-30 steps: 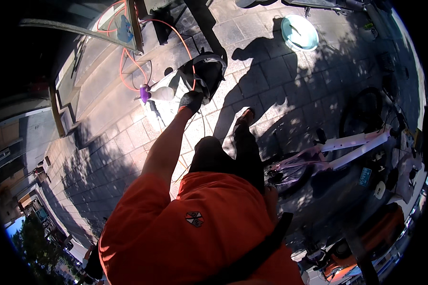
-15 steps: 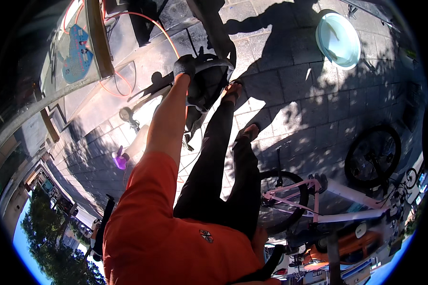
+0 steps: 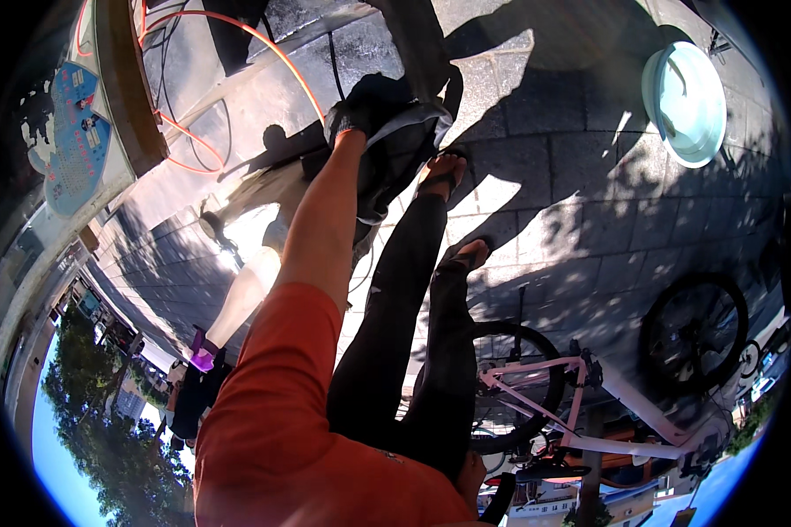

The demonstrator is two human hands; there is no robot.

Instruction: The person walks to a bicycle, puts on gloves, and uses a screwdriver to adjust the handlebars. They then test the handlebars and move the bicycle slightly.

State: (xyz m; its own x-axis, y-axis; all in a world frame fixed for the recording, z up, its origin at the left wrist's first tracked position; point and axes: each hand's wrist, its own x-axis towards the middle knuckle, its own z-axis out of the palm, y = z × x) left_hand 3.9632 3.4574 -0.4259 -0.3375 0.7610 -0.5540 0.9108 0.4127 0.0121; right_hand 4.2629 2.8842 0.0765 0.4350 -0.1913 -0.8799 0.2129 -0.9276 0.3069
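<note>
My left hand, in a dark glove, is closed on a black object with a curved grey edge at the top middle, beside an orange hose. My forearm hides part of the object. Below and left of that arm is a translucent spray bottle with a purple head; what supports it is unclear. My right hand shows only partly at my right hip, its fingers hidden. My sandalled feet are just right of the black object.
Stone steps and a metal-edged frame with a blue sign stand left. A pale basin is upper right on the paving. A pink bicycle and a dark wheel are lower right. A person is behind at left.
My gloved left hand has moved up in the picture with the black object. The view has shifted: the spray bottle appears lower left, the basin farther right, and both my feet now show.
</note>
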